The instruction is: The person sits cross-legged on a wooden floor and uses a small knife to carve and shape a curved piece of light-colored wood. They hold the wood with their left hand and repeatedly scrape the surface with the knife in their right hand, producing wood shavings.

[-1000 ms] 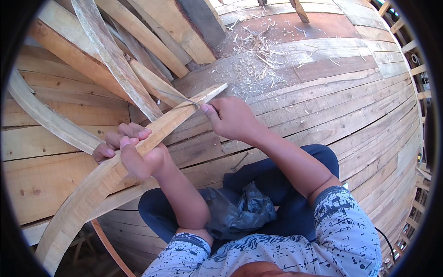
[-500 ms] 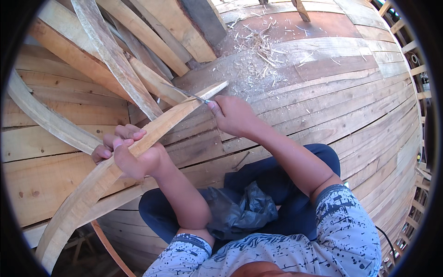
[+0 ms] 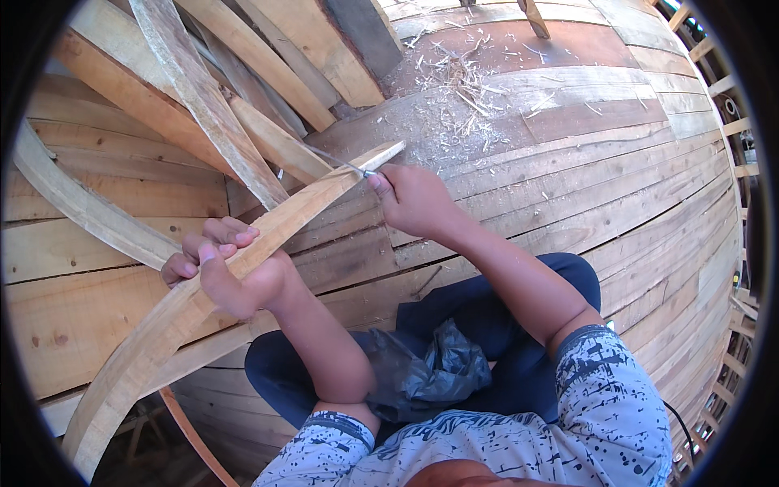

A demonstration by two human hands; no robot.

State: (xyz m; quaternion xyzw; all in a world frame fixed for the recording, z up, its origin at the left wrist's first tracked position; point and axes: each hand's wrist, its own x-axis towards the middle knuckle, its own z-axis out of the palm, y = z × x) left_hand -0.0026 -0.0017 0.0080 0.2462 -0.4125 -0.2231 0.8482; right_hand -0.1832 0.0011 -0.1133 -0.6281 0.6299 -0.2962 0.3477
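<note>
A long, pale, curved strip of wood [image 3: 304, 204] runs from the lower left up to a tapered tip near the middle. My left hand [image 3: 231, 272] is closed round its middle part, thumb on the near side and fingers curled over the far edge. My right hand [image 3: 415, 200] grips a knife [image 3: 347, 165] with a thin, narrow metal blade; its handle is hidden in my fist. The blade lies across the strip just short of the tip, touching the upper face.
Several boards and beams [image 3: 268, 73] lean at the upper left, close beyond the strip. A second curved wooden piece [image 3: 89, 209] lies at the left. Wood shavings [image 3: 462, 81] litter the plank floor [image 3: 560, 195]. A dark plastic bag [image 3: 442, 365] rests on my lap.
My right hand and the knife have shifted slightly right, toward the strip's tip. My left hand keeps its hold in the same place.
</note>
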